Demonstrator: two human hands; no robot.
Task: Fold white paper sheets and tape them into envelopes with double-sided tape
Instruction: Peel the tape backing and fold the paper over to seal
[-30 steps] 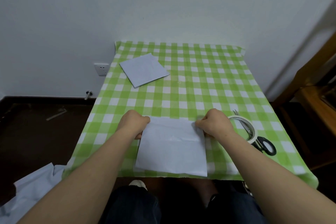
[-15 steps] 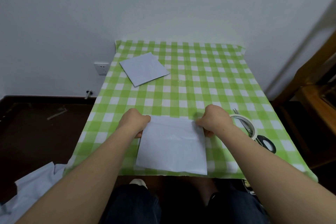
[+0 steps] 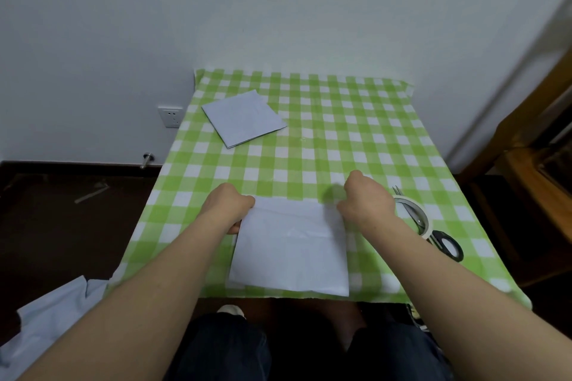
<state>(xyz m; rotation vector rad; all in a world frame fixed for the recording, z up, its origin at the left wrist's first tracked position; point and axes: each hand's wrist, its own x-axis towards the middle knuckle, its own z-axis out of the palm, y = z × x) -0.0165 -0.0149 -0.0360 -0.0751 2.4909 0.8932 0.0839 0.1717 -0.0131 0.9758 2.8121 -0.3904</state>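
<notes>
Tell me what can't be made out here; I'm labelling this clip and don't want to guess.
Head view only:
- The fingertips of the left hand are hidden behind its own knuckles at the paper sheet corner.
- The right hand is motion-blurred, so its grip is unclear.
- The scissors have their middle covered by the tape roll rim.
- The pale material on the floor is cut off by the left edge.

Lighting is dim, soft and even. The right hand (image 3: 366,204) shows motion blur. Wide-angle distortion bends the wall (image 3: 278,9) lines; the floor (image 3: 62,210) is dark.
</notes>
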